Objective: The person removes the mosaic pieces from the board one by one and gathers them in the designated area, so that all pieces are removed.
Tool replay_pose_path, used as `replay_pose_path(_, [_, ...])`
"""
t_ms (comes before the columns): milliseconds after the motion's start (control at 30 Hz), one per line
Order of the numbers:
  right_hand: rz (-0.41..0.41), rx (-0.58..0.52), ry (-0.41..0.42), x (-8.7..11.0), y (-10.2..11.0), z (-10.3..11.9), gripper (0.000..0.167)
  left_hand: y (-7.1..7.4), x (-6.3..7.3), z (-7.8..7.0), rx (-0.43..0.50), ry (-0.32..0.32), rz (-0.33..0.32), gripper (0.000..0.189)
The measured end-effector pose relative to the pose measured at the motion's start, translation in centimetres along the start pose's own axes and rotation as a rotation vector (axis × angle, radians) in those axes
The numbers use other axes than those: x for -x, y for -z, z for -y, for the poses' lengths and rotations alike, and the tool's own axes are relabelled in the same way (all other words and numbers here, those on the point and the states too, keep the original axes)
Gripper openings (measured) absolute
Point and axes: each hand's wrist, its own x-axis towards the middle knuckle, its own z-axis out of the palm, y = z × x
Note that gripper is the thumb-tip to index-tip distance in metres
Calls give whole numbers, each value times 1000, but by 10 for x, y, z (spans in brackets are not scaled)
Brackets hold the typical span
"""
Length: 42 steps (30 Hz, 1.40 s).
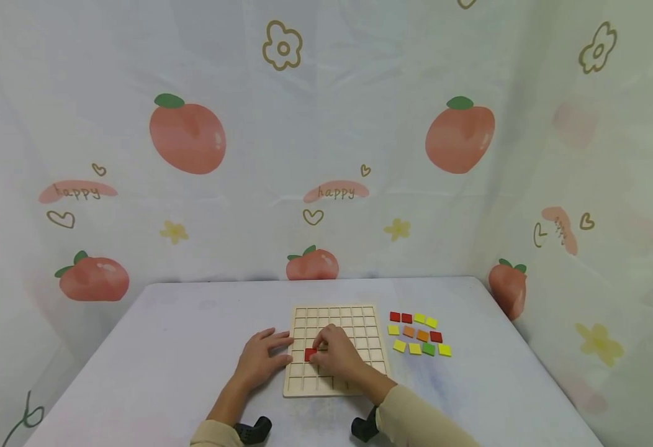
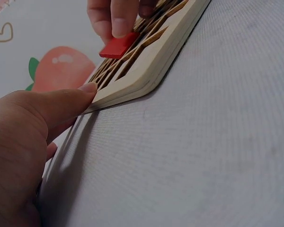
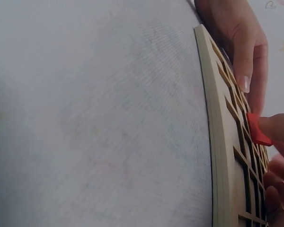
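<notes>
A pale wooden grid board (image 1: 302,389) lies flat on the table, its square cells divided by thin ridges. Over the left part of the grid, my right hand (image 1: 339,357) pinches a red square tile (image 1: 310,354) between thumb and fingers. The left wrist view shows this tile (image 2: 117,46) tilted, close over the cells. At the board's left edge rests my left hand (image 1: 259,359), fingers extended and spread. Its thumb (image 2: 68,101) touches the rim near a corner in the left wrist view.
Right of the board, loose tiles lie in rough rows: several yellow (image 1: 414,349), a few red (image 1: 435,336), two orange (image 1: 423,336) and one green (image 1: 428,349). White table (image 1: 181,347) surrounds the board. A printed curtain (image 1: 360,124) hangs behind and at the sides.
</notes>
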Motion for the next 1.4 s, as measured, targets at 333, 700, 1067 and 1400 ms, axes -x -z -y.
replay_pose_path(333, [26,-124,-33,4,0,3,17,-2,-1,2,-13,-7,-12,38])
replay_pose_path(700, [12,-202,-57,6,1,1,14,0,0,-2,-8,-6,-2,38])
replay_pose_path(1067, [-53,-283,-109,10,18,-5,13,0,0,1,8,-33,-12,37])
replay_pose_path(1400, [-109,-390,-147,20,36,-19,12,-1,1,1,21,-52,-38,37])
